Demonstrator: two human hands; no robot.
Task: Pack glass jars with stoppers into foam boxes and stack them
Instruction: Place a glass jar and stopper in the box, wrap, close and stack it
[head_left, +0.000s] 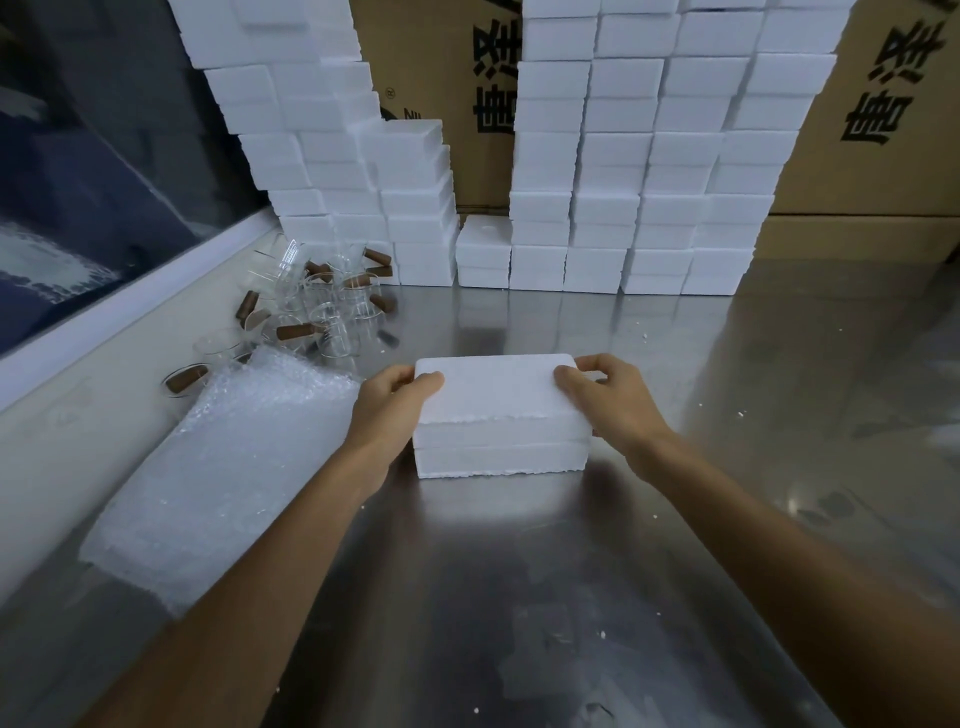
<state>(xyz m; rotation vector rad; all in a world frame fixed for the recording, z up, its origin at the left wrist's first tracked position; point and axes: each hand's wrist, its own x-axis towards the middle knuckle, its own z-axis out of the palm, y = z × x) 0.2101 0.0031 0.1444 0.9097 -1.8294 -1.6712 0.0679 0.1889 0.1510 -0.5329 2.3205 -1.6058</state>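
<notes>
Hands are gripping a closed foam box sitting mid-table: the left hand is curling round its left end, thumb on the lid, and the right hand is clasping the right end likewise. Jars with brown stoppers are lying far left, beside bubble wrap. Stacks of foam boxes are lining the back.

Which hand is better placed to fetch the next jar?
Left. The glass jars lie far-left on the steel table, on the left hand's side. The right hand holds the closed foam box's opposite end.
</notes>
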